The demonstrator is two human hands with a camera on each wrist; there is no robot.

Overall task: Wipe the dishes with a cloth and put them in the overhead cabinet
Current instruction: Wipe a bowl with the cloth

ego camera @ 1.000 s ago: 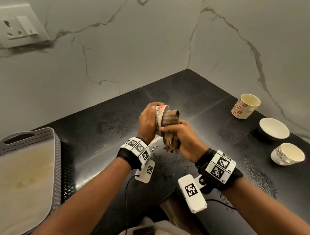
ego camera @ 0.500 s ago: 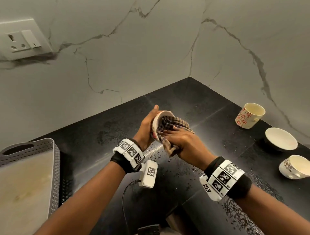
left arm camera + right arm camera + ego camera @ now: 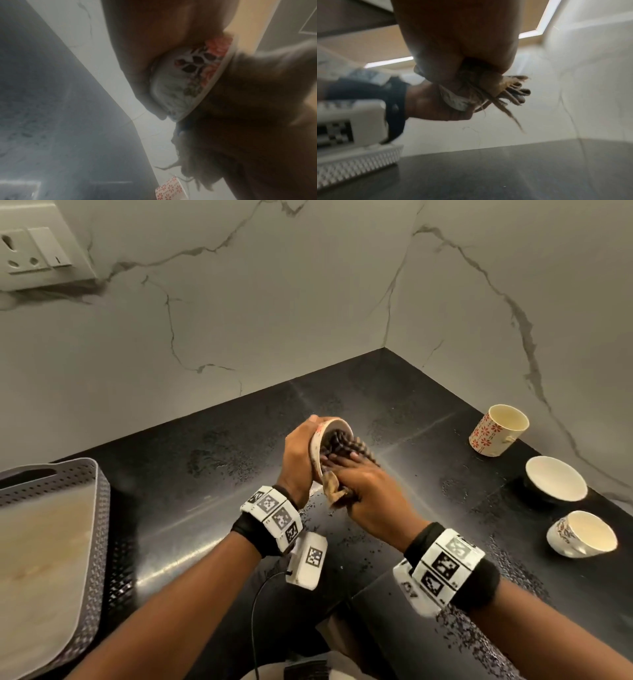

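Observation:
Above the black counter my left hand [image 3: 298,453] grips a small floral cup [image 3: 322,436] from behind, its mouth tipped toward the right. My right hand [image 3: 352,477] pushes a checked cloth [image 3: 346,445] into the cup, and the cloth's frayed end hangs below the palm. The left wrist view shows the cup's flowered wall [image 3: 188,81] in my palm with the cloth [image 3: 240,121] against its rim. In the right wrist view the cloth's fringe [image 3: 505,89] sticks out under my right hand. My fingertips inside the cup are hidden.
A red-flowered mug [image 3: 498,434], a white bowl [image 3: 555,484] and a second floral cup [image 3: 582,534] stand along the right wall. A grey perforated tray [image 3: 99,508] sits at the left counter edge. A wall socket [image 3: 30,251] is at the upper left.
The cup has turned in my left hand so that its mouth faces right. My right hand has gone from wiping the rim to pressing the cloth inside.

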